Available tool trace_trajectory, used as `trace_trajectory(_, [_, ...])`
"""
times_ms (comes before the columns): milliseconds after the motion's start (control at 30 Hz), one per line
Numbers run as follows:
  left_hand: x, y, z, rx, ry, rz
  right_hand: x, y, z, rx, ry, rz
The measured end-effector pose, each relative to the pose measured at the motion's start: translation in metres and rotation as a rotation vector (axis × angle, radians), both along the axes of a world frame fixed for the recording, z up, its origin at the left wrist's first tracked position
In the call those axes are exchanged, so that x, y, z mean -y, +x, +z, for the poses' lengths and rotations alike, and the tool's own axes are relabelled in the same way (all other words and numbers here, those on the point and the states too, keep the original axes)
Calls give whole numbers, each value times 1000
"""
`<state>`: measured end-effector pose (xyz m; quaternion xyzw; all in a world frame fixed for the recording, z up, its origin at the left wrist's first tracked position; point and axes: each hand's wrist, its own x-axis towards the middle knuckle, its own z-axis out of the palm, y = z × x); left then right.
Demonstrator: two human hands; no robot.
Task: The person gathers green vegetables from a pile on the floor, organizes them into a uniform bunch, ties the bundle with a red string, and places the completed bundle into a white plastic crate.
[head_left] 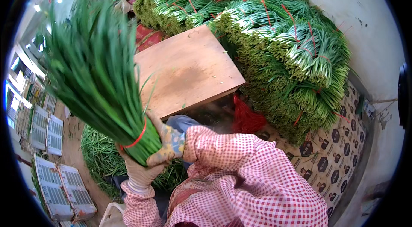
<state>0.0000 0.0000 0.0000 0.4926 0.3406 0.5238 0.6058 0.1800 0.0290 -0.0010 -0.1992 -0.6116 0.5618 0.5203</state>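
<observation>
Green leaf bundle (96, 81) slants up-left from its lower end (red tie (140, 137) there), gripped by left hand (143, 171) and right hand (166, 142).

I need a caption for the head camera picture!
Gloved left hand and right hand hold a red-banded green bunch, piled bunches beyond.

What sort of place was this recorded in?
Probably a vegetable-bundling workroom: red-tied green stalk bundles are heaped beside a flat, brown wooden work surface, with loose, thin red ties close by.
</observation>
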Motion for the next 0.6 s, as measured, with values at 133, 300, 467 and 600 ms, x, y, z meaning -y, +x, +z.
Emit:
trace_trajectory(133, [-29, 70, 19, -522, 357, -71, -6, 53, -13, -133, -60, -184])
trace_trajectory(300, [-48, 126, -22, -239, 347, -205, 9, 100, -12, -357, -100, -268])
trace_trajectory(467, [-55, 148, -47, -303, 141, -303, 17, 119, -15, -362, -262, -300])
trace_trajectory(600, [-53, 161, -47, -222, 236, -298, 4, 125, -29, -263, -272, -306])
